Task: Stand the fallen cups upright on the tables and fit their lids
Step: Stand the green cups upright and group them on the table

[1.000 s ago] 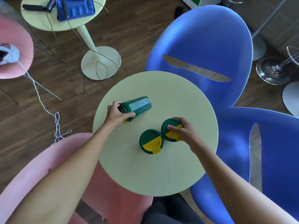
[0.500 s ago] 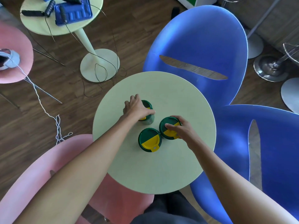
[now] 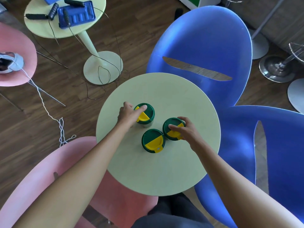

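Three green cups with green-and-yellow lids stand upright on the round pale-green table. My left hand wraps the left side of the far-left cup, a finger resting on its lid. My right hand grips the rim of the right cup, thumb on the lid and fingers over its far edge. The middle cup stands free between them, nearer to me, with its yellow tab pointing toward me.
Two blue chairs crowd the table's right and far side, and a pink chair sits at its near left. A second small table at the far left carries a blue tray and black grips. Cables trail over the wooden floor.
My left hand tipped the lying cup upright and set it on the table, then slid to its left side. My right hand stayed on the right cup's lid.
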`<action>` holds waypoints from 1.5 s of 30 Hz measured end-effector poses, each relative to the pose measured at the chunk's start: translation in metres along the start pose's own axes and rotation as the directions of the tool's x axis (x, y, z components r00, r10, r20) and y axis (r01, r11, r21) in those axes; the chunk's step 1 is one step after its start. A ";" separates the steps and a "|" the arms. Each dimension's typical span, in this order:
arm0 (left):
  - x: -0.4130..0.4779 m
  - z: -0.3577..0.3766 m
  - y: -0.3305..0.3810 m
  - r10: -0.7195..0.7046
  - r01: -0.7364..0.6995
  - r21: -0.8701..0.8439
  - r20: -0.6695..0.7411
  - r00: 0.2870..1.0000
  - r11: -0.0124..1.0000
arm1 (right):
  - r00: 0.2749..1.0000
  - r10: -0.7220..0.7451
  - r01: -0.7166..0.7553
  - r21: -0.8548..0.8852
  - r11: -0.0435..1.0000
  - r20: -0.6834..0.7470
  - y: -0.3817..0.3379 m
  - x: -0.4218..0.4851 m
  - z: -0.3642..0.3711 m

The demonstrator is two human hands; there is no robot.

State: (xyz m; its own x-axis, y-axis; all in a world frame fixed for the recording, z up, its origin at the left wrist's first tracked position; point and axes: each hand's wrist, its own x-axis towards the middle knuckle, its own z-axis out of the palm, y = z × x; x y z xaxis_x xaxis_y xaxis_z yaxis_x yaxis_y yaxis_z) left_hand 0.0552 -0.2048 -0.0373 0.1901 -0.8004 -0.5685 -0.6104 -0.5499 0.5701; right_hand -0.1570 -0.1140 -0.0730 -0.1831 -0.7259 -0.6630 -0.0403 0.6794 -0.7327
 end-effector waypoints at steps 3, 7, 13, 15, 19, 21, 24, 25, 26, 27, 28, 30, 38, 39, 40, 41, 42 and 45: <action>-0.003 0.003 -0.001 -0.119 0.117 -0.126 -0.011 0.993 0.985 | 1.000 0.017 -0.017 0.023 1.000 0.007 0.000 -0.001 0.000; -0.002 0.011 0.010 -0.024 0.021 -0.064 -0.051 0.998 0.998 | 0.999 0.033 -0.034 0.014 0.999 0.016 -0.001 0.000 -0.001; -0.001 0.014 0.020 0.281 -0.307 0.169 0.163 0.946 0.937 | 0.999 0.037 -0.037 0.013 0.999 0.023 -0.001 0.001 -0.001; -0.001 0.016 0.023 0.304 -0.345 0.207 0.205 0.930 0.916 | 0.999 0.035 -0.035 0.016 0.999 0.020 -0.002 0.000 -0.002; -0.002 0.019 0.027 0.328 -0.378 0.236 0.227 0.917 0.895 | 0.999 0.035 -0.035 0.025 0.999 0.019 -0.004 -0.002 -0.001; -0.002 0.018 0.027 0.338 -0.390 0.238 0.233 0.912 0.889 | 0.999 0.032 -0.033 0.033 0.999 0.010 -0.004 -0.004 0.000; -0.002 0.018 0.026 0.342 -0.401 0.250 0.249 0.906 0.881 | 1.000 0.026 -0.026 0.035 0.999 -0.003 -0.003 -0.005 0.002; -0.002 0.019 0.025 0.343 -0.402 0.248 0.248 0.906 0.882 | 1.000 0.025 -0.025 0.036 0.999 -0.005 -0.003 -0.005 0.002; -0.002 0.020 0.025 0.346 -0.403 0.244 0.245 0.906 0.882 | 1.000 0.026 -0.026 0.033 0.999 -0.009 -0.003 -0.005 0.002; -0.002 0.020 0.024 0.348 -0.403 0.240 0.242 0.906 0.883 | 1.000 0.026 -0.026 0.028 0.999 -0.011 -0.004 -0.005 0.002; -0.002 0.021 0.023 0.351 -0.404 0.236 0.238 0.906 0.884 | 1.000 0.028 -0.028 0.020 0.999 -0.013 -0.004 -0.004 0.002; -0.002 0.023 0.021 0.352 -0.402 0.226 0.232 0.907 0.887 | 0.999 0.030 -0.030 0.007 1.000 -0.016 -0.005 -0.004 0.001; -0.022 0.024 0.019 0.483 -0.494 0.247 0.109 0.869 0.834 | 0.990 -0.085 0.080 -0.049 0.996 -0.111 -0.009 -0.026 -0.012; -0.028 0.024 0.023 0.537 -0.532 0.272 0.063 0.841 0.802 | 0.983 -0.113 0.107 -0.049 0.993 -0.146 -0.011 -0.031 -0.018; -0.035 0.026 0.028 0.585 -0.566 0.292 0.028 0.811 0.771 | 0.973 -0.143 0.136 -0.054 0.989 -0.178 -0.013 -0.038 -0.025; -0.043 0.028 0.033 0.624 -0.597 0.303 0.010 0.781 0.742 | 0.963 -0.172 0.163 -0.061 0.985 -0.207 -0.015 -0.045 -0.033; -0.052 0.031 0.040 0.659 -0.628 0.312 0.008 0.752 0.713 | 0.951 -0.202 0.191 -0.070 0.979 -0.234 -0.017 -0.052 -0.043; -0.083 0.052 0.066 0.729 -0.698 0.333 0.047 0.683 0.634 | 0.925 -0.243 0.227 -0.085 0.970 -0.293 -0.022 -0.073 -0.079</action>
State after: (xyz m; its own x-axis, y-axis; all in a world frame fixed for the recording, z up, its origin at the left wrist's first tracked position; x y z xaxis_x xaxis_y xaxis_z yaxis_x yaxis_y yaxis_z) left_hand -0.0404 -0.1624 0.0167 -0.3508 -0.9365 -0.0009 -0.7754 0.2899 0.5609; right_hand -0.2202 -0.0677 0.0040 -0.4477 -0.8045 -0.3902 -0.1646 0.5031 -0.8484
